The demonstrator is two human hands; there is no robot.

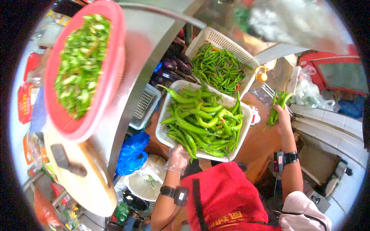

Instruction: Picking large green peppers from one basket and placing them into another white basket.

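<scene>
My left hand point(178, 158), in a clear plastic glove, is at the near left corner of a white plastic basket point(247, 127) heaped with long green peppers point(202, 121); its fingers are partly hidden by the rim and the peppers. Off to the right, my right hand point(282, 117) holds a bunch of green peppers point(276, 109) above the brown floor. Behind the full basket, a second perforated basket point(228, 42) carries smaller, thinner green peppers point(219, 68).
A pink colander point(115, 43) of chopped green vegetables and a cleaver point(65, 161) on a round chopping board point(92, 190) are at left. Eggplants point(170, 63), a blue plastic bag point(131, 153) and a white bucket point(144, 187) lie below the steel counter point(136, 60). A tiled ledge point(332, 118) runs at right.
</scene>
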